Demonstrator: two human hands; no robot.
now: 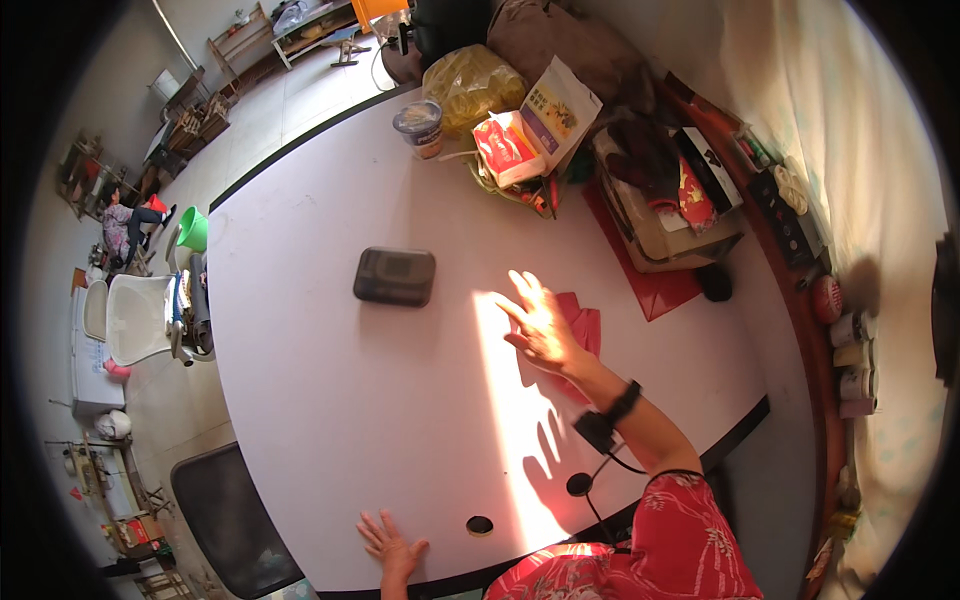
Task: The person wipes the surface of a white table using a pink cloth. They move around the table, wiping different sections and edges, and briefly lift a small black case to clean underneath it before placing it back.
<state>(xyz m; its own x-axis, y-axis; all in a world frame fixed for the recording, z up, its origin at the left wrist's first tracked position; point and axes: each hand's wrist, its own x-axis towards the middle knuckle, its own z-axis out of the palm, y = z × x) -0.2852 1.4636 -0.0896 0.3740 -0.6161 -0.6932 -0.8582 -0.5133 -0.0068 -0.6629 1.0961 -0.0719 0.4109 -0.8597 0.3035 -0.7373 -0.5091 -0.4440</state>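
My right hand (pixel 541 327) is raised above the white table (pixel 315 420), palm partly turned, fingers spread, with nothing in it. Below and beside it lies a red cloth (pixel 583 322), partly hidden by the hand and forearm. A black band and a small box with a cable are on my right wrist. My left hand (pixel 394 546) rests with spread fingers near the table's front edge, holding nothing. A dark rectangular case (pixel 394 277), slightly blurred, sits left of my right hand.
At the back stand a lidded plastic cup (pixel 418 129), a yellow plastic bag (pixel 474 84) and an opened packet (pixel 510 150). A loaded cardboard box (pixel 675 244) stands at the right over a red folder or bag (pixel 660 289). A person (pixel 120 229) sits far off at the left.
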